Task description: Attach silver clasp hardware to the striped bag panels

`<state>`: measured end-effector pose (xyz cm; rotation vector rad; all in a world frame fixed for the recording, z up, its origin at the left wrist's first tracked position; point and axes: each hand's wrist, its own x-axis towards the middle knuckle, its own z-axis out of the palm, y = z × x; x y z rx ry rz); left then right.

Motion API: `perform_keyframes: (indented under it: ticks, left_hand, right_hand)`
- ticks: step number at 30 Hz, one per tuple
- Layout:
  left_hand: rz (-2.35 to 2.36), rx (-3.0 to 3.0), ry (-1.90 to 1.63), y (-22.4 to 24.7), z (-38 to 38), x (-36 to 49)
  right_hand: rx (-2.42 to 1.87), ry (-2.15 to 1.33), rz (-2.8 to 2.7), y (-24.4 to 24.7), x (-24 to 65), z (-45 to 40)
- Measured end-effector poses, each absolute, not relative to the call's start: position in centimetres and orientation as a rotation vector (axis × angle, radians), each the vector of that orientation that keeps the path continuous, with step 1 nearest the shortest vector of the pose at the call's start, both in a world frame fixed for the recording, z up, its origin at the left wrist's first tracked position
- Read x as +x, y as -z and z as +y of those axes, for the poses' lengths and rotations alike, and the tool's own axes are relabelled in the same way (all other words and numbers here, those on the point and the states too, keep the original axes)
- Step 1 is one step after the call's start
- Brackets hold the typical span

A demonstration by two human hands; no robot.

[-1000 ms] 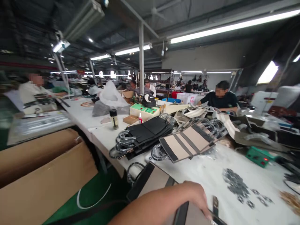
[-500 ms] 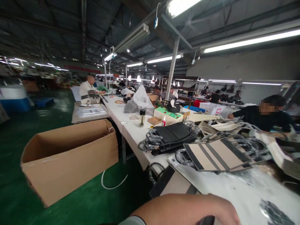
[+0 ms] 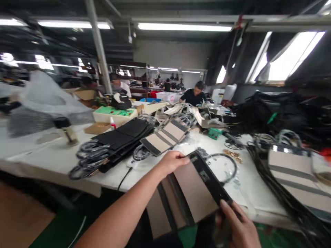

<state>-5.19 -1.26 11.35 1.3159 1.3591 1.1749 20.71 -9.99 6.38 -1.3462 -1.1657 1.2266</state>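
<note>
A flat, unfolded bag panel (image 3: 195, 191), beige with black strips, spans the space between my two hands at the table's front edge. My left hand (image 3: 172, 163) pinches its upper left corner, thumb on top. On the right, my right hand (image 3: 239, 220) grips the black edge of the same panel, with the thumb on the near face; some of its fingers are hidden or blurred. A dark looped handle (image 3: 234, 165) rises from the far edge of the panel. Small metal fittings show on the black strip.
Black bag panels (image 3: 121, 136) with wrapped handles are stacked left on the white table (image 3: 85, 165). Another beige panel (image 3: 165, 136) lies behind. More bag panels (image 3: 289, 165) are piled right. Gold metal pieces (image 3: 232, 155) lie mid-table. A co-worker (image 3: 193, 94) sits across.
My view has swung right and down from the cardboard box to the table. Both hands now show on the bag panel; earlier only one forearm and part of a hand appeared at the bottom.
</note>
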Motion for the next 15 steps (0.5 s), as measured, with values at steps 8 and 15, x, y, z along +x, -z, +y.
perform_keyframes:
  ticks: [8,15]
  left_hand:
    - [1.411,1.295,-1.172,-12.3,-1.4,-6.4]
    - [1.377,1.259,-1.050,-13.8,-2.0,-7.3]
  right_hand:
    - [-1.189,-1.513,-0.977,-5.8,19.6,-8.3]
    - [-1.170,-1.491,-1.262,-6.6,21.5,-8.6]
